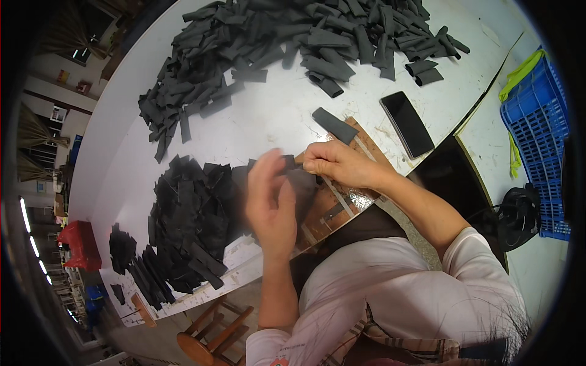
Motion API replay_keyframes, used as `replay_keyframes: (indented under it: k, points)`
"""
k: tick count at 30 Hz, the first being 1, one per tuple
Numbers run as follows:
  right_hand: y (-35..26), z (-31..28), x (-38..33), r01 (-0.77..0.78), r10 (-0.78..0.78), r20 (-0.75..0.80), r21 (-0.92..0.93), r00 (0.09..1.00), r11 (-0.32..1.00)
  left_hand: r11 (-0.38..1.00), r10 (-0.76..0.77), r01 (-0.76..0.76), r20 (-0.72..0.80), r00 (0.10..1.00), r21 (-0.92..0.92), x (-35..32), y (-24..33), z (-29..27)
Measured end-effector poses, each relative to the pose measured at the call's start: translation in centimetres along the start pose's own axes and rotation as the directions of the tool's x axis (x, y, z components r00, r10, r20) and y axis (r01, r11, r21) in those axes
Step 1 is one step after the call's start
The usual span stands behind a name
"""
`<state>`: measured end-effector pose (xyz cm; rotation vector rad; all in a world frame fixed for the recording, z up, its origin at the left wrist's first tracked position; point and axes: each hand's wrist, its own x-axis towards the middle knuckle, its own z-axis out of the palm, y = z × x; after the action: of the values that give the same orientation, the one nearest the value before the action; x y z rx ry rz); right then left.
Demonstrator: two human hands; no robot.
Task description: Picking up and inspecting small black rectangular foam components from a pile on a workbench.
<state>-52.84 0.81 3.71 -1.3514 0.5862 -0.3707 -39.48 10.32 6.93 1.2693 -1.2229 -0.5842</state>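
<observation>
My left hand [271,204] is blurred by motion, its thumb apart from its fingers. It hovers by the right edge of a pile of flat black fabric pieces [189,213]. Closed in a pinch, my right hand [339,163] grips the edge of a dark fabric piece [302,186], partly hidden behind the left hand. Under it lies a brown wooden board [329,210] with metal strips at the table's near edge. A single rolled dark fabric tube [335,125] rests at the board's far end.
A large heap of dark fabric tubes [329,39] covers the far side of the white table [268,116]. A phone [406,124] lies right of the board. Farther right stands a blue plastic basket [537,134]. A wooden stool [213,332] sits below the table's left edge.
</observation>
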Motion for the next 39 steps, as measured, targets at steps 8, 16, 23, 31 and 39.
replay_keyframes:
  k: [8, 16, 23, 31, 39]
  points:
    - [-5.8, 1.6, -2.8, 0.394, -0.573, 0.15, -0.858, 0.806, 0.33, 0.885, -0.056, -0.091, -0.298, 0.953, -0.456, -0.4, 2.2, 1.0]
    - [-1.6, 0.6, -2.0, 0.338, -0.468, 0.11, -0.834, 0.877, 0.437, 0.717, -0.212, 0.183, 0.041, 0.977, -0.672, -0.2, -0.1, 0.8]
    - [0.1, 0.2, -1.9, 0.364, -0.427, 0.043, -0.603, 0.903, 0.71, 0.968, -0.237, 0.25, 0.252, 0.938, -0.021, 1.6, 1.3, 1.7]
    - [-3.7, 0.0, -1.9, 0.347, -0.447, 0.123, -0.815, 0.886, 0.464, 0.879, 0.052, -0.133, -0.186, 0.981, -0.459, 1.1, 2.3, 1.0]
    - [-2.0, 0.7, -1.6, 0.336, -0.437, 0.111, -0.81, 0.893, 0.481, 0.817, -0.143, 0.019, -0.17, 0.975, -0.577, 0.6, 1.1, 0.4]
